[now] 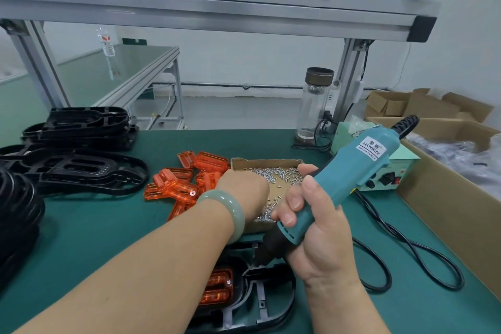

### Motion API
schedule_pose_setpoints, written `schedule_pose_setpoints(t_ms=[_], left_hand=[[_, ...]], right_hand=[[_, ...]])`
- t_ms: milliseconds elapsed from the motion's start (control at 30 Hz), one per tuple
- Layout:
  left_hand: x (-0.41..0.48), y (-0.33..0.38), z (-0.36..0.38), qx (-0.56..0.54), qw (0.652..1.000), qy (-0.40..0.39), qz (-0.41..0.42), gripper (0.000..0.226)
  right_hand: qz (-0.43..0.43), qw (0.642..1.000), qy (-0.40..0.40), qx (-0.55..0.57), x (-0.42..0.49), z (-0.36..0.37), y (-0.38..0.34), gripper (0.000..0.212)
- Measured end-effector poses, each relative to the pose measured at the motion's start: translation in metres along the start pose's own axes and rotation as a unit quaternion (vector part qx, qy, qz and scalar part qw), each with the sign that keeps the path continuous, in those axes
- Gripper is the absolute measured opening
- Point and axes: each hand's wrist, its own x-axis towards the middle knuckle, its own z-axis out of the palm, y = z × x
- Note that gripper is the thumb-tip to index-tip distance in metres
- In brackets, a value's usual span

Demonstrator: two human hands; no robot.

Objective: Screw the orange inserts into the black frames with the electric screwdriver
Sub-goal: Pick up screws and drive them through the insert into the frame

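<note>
Under the right grip (317, 228): black frame (260, 304), orange insert (217, 289) seated. Clasps the electric screwdriver (349, 171) fully there, bit down at the frame. Dips the left grip (244, 187), just beside, into the screw box (265, 163); fingers hidden, hold untellable. Risks the unheld frame shifting, bit slipping.

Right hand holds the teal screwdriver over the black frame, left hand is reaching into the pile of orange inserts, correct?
Not quite. The head view shows the left hand reaching into the cardboard tray of screws, not the orange inserts. The right hand holds the teal screwdriver over the black frame.
</note>
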Motion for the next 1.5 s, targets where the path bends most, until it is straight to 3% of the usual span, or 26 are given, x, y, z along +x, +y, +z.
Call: schedule_pose_setpoints(t_ms=[133, 267, 433, 533, 767, 900, 967, 1100, 1300, 1500], left_hand=[[-0.001, -0.004, 0.001, -0.141, 0.989, -0.004, -0.041, 0.031], [-0.005, -0.009, 0.002, -0.273, 0.958, 0.059, -0.058, 0.019], [-0.005, -0.005, 0.005, -0.356, 0.929, 0.066, -0.078, 0.018], [-0.003, -0.005, 0.003, -0.457, 0.873, 0.101, -0.134, 0.013], [-0.013, -0.013, -0.004, -0.71, 0.675, 0.09, -0.179, 0.02], [-0.029, -0.022, -0.006, -0.751, 0.627, 0.101, -0.18, 0.017], [-0.041, -0.028, -0.007, -0.756, 0.62, 0.12, -0.173, 0.019], [-0.077, -0.04, -0.008, -0.763, 0.596, 0.175, -0.178, 0.009], [-0.134, -0.047, 0.014, -0.797, 0.543, 0.188, -0.187, 0.023], [-0.154, -0.031, 0.037, -0.815, 0.512, 0.188, -0.196, 0.028]], right_hand=[[0.003, 1.0, -0.003, 0.006, 0.0, -0.001, 0.001, 0.019], [0.004, 1.0, -0.007, 0.004, 0.0, -0.002, 0.001, 0.021], [0.01, 1.0, -0.002, 0.003, 0.001, -0.003, 0.004, 0.021], [0.008, 1.0, -0.004, -0.005, 0.0, -0.004, 0.003, 0.021], [0.019, 1.0, -0.011, 0.007, 0.001, -0.002, 0.002, 0.037], [0.021, 1.0, -0.012, 0.007, -0.001, -0.002, 0.002, 0.028], [0.018, 1.0, -0.009, 0.013, -0.002, -0.002, 0.002, 0.018], [0.022, 0.999, 0.001, 0.032, -0.003, 0.0, 0.002, 0.018], [0.029, 0.996, 0.028, 0.085, -0.005, 0.004, 0.004, 0.011], [0.031, 0.99, 0.048, 0.128, -0.007, 0.008, 0.006, 0.01]])
